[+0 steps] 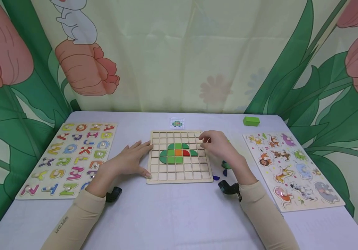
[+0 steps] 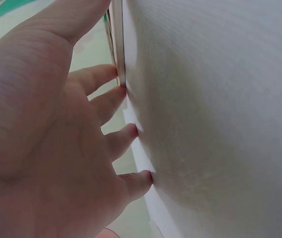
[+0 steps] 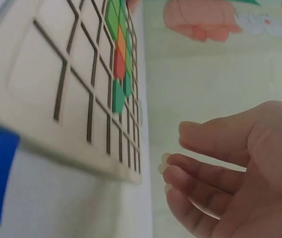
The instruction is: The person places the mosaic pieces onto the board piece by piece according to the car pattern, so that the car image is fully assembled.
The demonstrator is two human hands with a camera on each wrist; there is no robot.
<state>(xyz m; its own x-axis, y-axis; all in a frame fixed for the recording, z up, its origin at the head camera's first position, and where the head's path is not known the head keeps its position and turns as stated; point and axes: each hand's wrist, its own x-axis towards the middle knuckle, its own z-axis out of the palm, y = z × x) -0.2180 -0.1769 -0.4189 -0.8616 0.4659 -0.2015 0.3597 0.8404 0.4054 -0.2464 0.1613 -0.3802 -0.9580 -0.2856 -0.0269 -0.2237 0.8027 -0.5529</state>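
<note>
A wooden grid board [image 1: 179, 181] lies at the middle of the white table. Green tiles [image 1: 175, 159], an orange tile [image 1: 178, 152] and a red tile [image 1: 186, 152] fill some of its squares. My left hand [image 1: 127, 159] is spread along the board's left side, thumb at the near corner and fingertips at the edge. Over the board's right side hovers my right hand [image 1: 219, 145]. In the right wrist view its thumb [image 3: 205, 135] stands apart from the bent fingers, with nothing between them.
Behind the board is a small pattern card [image 1: 177, 123]. Loose green pieces [image 1: 226, 164] and blue pieces [image 1: 216, 178] lie to its right. A letter puzzle [image 1: 49, 177] flanks it on the left, an animal puzzle [image 1: 294, 163] on the right. A green block [image 1: 251, 121] sits at the back.
</note>
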